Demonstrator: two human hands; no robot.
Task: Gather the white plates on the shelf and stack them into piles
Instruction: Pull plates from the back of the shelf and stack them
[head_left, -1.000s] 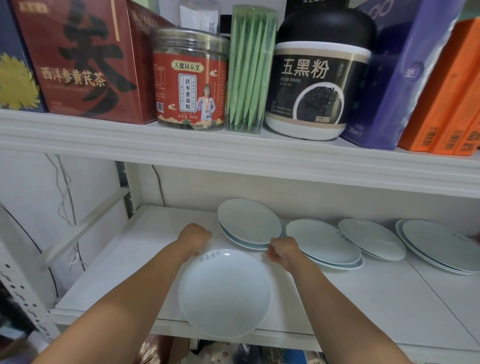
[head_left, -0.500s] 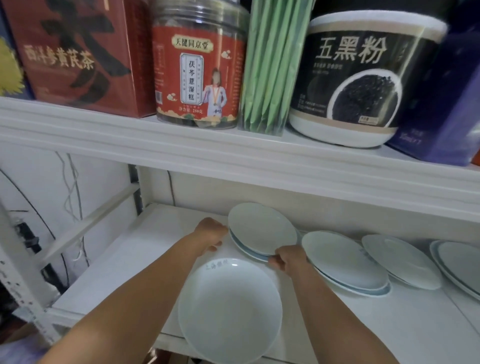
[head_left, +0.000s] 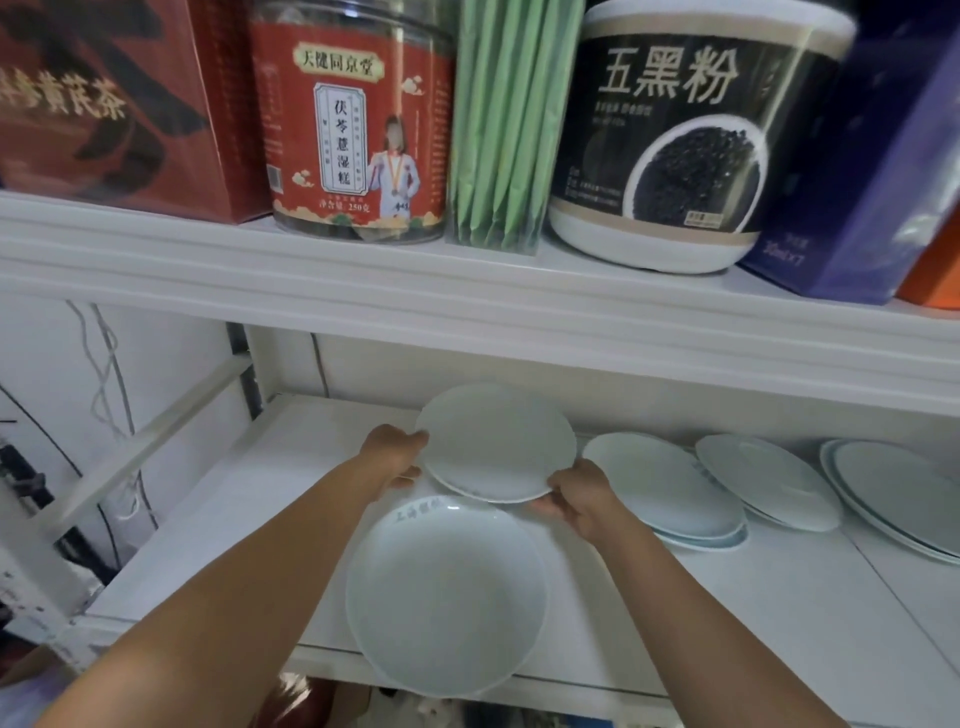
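Observation:
My left hand (head_left: 396, 453) and my right hand (head_left: 581, 498) grip opposite edges of a small pile of white plates (head_left: 496, 441), raised a little off the white lower shelf (head_left: 223, 525) at its back. In front of it, at the shelf's front edge, lies a larger white plate (head_left: 447, 597) with faint lettering on its far rim. To the right lie a second pile of white plates (head_left: 665, 486), a single plate (head_left: 763, 480) overlapping it, and a further pile (head_left: 904, 493) cut off by the frame's right edge.
The upper shelf board (head_left: 467, 291) hangs low over the plates and carries a red box (head_left: 104, 104), a red jar (head_left: 353, 124), green packets (head_left: 509, 124), a black and white tub (head_left: 691, 135) and a purple box (head_left: 872, 171). Cables (head_left: 104, 374) hang at left.
Both hands have closed on the back left pile and lifted it slightly off the shelf. The camera has moved closer and lower.

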